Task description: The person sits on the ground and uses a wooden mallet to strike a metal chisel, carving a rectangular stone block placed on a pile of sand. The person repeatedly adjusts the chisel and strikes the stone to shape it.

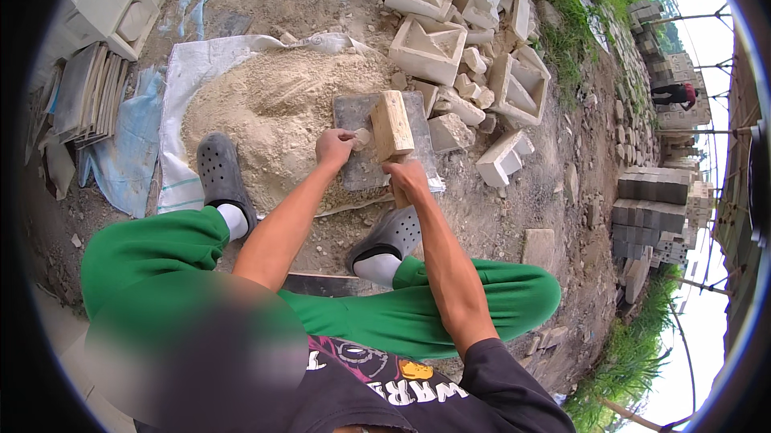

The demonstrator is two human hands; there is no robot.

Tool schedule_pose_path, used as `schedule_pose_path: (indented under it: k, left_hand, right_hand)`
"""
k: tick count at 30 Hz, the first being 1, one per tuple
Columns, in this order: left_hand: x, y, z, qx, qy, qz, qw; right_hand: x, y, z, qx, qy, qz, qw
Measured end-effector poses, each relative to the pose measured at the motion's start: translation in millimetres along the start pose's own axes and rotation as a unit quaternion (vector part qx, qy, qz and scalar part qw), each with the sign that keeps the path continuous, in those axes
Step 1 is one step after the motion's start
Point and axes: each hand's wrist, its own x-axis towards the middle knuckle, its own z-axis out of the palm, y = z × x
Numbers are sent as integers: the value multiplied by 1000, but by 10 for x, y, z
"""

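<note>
My right hand (408, 178) is wrapped round the handle of a wooden mallet (392, 125), whose blocky pale head is over a flat grey slab (347, 169). Just left of the mallet head, the fingers of my left hand (334, 149) pinch a small pale chunk of block (361, 138) above the slab. Under and beside my left hand spreads a heap of sandy crushed material (273, 104). That heap lies on a white woven sack (171, 128), and the slab sits at its right side.
Broken pale hollow blocks (427, 49) and rubble pile up beyond the slab to the right. Thin boards (92, 95) and a blue plastic sheet (128, 148) lie at left. Grey blocks (650, 200) are stacked far right, with a person (676, 95) farther off. My clogs flank the work.
</note>
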Motion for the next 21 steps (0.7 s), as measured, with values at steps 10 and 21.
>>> schedule_pose_path:
  k: [10,21]
  left_hand:
    - [42,-37,67,-24,-10,18,1000]
    - [-54,-133,-33,-47,-16,-7,999]
  right_hand:
    - [13,0,195,64,156,-195,966]
    - [-366,-522,-6,72,105,-124,984]
